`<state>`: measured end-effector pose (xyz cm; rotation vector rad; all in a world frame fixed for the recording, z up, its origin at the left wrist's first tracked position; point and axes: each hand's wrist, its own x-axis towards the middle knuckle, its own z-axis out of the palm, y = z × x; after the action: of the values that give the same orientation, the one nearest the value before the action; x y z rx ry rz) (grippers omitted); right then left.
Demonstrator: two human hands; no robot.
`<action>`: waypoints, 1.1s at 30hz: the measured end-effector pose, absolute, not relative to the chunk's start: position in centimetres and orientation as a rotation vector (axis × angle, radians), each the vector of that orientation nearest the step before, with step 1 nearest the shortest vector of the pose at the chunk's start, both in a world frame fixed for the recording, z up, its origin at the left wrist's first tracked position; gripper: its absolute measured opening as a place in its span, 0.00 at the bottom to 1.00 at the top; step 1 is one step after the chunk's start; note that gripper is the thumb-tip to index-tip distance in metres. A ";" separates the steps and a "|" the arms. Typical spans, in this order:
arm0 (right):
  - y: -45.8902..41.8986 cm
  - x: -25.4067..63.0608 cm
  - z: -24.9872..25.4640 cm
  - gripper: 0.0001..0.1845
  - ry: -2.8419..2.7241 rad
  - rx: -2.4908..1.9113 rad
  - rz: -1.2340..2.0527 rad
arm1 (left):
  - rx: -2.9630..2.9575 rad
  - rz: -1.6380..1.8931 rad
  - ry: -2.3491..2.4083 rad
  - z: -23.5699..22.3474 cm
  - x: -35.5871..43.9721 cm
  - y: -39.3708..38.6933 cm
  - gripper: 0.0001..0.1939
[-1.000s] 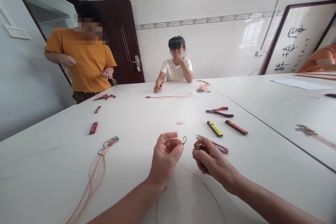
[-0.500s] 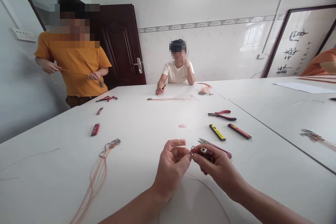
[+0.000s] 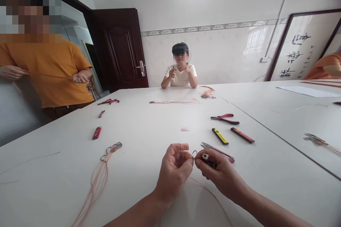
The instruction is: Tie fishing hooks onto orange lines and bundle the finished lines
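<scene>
The left hand (image 3: 173,173) holds a hook (image 3: 195,154) pointing right.

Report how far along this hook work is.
Done: a bundle of hooks on tan lines lies on the table. In hand: the left hand pinches a hook, the right hand holds a red lighter. Left: that hook's line trails loose; the number still to do cannot be told.

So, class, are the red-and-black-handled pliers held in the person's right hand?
No, the red-and-black-handled pliers lie on the white table, apart from the right hand.
</scene>
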<state>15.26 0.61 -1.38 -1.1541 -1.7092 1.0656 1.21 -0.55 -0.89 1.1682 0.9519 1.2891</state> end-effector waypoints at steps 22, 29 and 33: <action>1.5 15.2 -2.5 0.08 -1.687 -1.307 1.148 | 1.120 1.358 1.034 -0.7 0.8 -0.2 0.13; 1.4 15.2 -2.4 0.08 -1.796 -1.327 1.090 | 1.130 1.361 1.006 -0.9 1.0 -0.3 0.12; 1.4 15.1 -2.3 0.09 -1.818 -1.335 1.068 | 1.112 1.359 0.976 -1.1 1.0 -0.3 0.11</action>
<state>15.10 1.39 -2.29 -1.3351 -1.8179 1.0681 1.04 -0.30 -1.11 1.1121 0.9757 1.3592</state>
